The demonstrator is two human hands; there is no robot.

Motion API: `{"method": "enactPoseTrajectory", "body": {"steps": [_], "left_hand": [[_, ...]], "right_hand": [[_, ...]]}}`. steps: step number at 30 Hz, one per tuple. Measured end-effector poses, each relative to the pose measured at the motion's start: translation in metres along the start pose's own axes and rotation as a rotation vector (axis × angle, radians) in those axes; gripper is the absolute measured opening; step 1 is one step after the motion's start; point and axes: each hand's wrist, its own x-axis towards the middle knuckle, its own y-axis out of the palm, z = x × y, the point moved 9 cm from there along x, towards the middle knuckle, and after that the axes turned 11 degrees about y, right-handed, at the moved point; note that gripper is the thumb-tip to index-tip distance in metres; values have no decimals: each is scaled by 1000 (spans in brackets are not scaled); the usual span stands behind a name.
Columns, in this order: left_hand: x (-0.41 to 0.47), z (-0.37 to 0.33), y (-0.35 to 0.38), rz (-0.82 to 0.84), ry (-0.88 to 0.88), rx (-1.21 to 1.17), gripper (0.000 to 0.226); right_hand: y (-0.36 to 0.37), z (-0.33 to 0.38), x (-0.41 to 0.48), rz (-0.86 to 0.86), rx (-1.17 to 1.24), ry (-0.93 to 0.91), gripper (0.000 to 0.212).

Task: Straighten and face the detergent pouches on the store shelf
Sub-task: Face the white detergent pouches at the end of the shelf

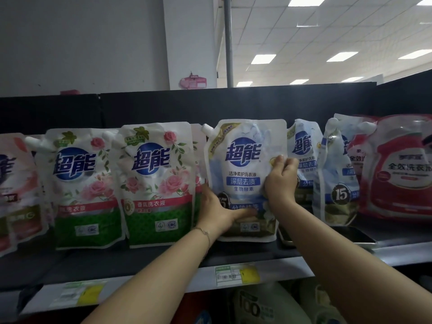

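Your blue pouch (245, 160) stands upright at the middle of the shelf (233, 256), label forward, just right of two rose pouches (154, 181). It is glossy soft plastic, crinkled, with a white corner spout. Your left hand (219, 211) cups its lower left edge, fingers spread across the front. Your right hand (281, 181) pinches its right edge, fingers closed on the film

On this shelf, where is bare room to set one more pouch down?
Bare shelf runs along the front edge, before the rose pouches. Another patch lies right of the held blue pouch, before the turned blue pouches. The back row is crowded.
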Motion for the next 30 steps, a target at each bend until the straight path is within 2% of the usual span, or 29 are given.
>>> {"method": "enactPoseTrajectory", "body": {"steps": [3,7,13,20,25,27,30], "left_hand": [[-6,-7,4,-3,68,41,137],[-12,-13,10,75,97,58,133],[-11,-17,34,135,48,68,123],[-7,-34,64,140,34,83,110],[-7,-37,60,153,109,2,99],[-9,-40,53,158,127,-115,79],[-2,-32,30,-12,53,-223,49]], "right_hand": [[-2,-2,5,-4,-24,-4,22],[-9,-3,15,-15,-46,-11,21],[-32,8,25,-80,-141,-117,21],[-59,12,42,-114,-219,-137,24],[-58,4,42,7,-205,-122,44],[-55,-5,40,99,-201,-97,53],[-51,-29,36,319,-119,23,80]]}}
